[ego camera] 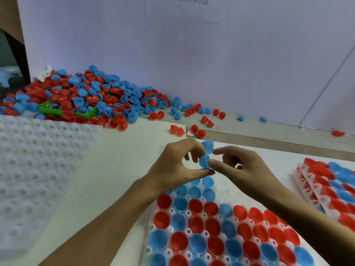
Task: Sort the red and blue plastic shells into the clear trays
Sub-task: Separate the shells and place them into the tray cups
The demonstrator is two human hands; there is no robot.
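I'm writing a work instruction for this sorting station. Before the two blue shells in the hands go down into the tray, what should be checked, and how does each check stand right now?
1. Grip: the left hand pinches the lower blue plastic half-shell: ok.
2. The right hand touches both that shell and the upper blue plastic half-shell; which hand bears the upper one: cannot tell.
3. Shells separated: they touch, one above the other: not ok.
4. Free pockets in the clear plastic dimpled tray below the hands: the far rows are hidden behind the hands: cannot tell.
5. Shells in the tray lie open side up: ok.
6. Supply: the mixed heap of red and blue shells at the back left is large: ok.
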